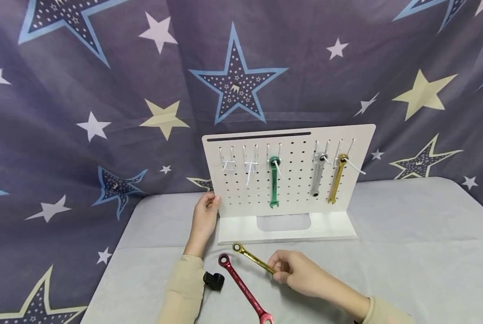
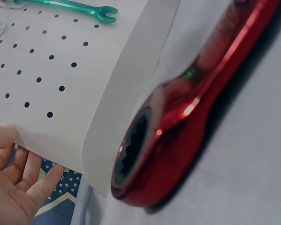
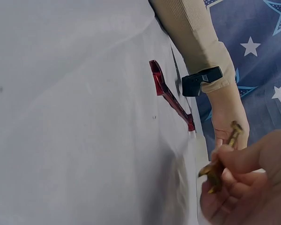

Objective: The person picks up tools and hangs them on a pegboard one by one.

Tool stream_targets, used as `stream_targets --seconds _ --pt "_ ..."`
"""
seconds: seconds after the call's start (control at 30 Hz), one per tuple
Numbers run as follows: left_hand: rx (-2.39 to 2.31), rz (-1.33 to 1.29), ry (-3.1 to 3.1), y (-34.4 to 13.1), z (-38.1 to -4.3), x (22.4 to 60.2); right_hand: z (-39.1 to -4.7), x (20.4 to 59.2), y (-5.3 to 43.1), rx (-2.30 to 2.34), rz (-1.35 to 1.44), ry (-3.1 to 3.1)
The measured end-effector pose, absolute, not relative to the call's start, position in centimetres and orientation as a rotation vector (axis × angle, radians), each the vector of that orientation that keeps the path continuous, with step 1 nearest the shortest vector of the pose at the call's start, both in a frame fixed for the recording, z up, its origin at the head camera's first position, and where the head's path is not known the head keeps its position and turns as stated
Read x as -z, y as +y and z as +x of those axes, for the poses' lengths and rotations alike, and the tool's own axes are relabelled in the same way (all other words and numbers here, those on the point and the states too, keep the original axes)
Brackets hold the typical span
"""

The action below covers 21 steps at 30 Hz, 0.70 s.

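My left hand (image 1: pixel 205 213) holds the left edge of a white pegboard (image 1: pixel 241 193), with the thumb (image 2: pixel 4 136) on its front face and the fingers at the edge. In front of the board, my right hand (image 1: pixel 300 272) pinches a gold wrench (image 1: pixel 253 258) near its open-jaw end, between thumb and fingers. The wrench's ring end points left, toward the board's base. A red wrench (image 1: pixel 243 285) lies on the table between my forearms; its ring end looms large in the left wrist view.
On the pegboard's hooks hang a green wrench (image 1: pixel 274 182), a silver wrench (image 1: pixel 318 175) and another gold wrench (image 1: pixel 337 180). Two hooks on the left (image 1: pixel 227 164) hold nothing. The board's flat base (image 1: pixel 330 227) rests on the grey-covered table (image 1: pixel 419 252), before a star-patterned curtain (image 1: pixel 306 99).
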<state>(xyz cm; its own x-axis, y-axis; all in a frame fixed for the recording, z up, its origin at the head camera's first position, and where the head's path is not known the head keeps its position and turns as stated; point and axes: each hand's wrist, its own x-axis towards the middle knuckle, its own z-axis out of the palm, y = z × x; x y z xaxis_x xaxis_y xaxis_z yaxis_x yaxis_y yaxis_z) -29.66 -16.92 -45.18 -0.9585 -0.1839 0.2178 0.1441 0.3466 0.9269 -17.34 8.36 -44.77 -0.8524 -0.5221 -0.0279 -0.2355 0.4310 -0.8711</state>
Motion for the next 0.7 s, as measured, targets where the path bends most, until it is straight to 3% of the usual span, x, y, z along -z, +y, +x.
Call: stream_targets --seconds 0.7 --pt "1.634 0.035 -2.335 -16.8 -29.6 45.0 -17.9 39.8 7.3 1.928 -0.632 2.544"
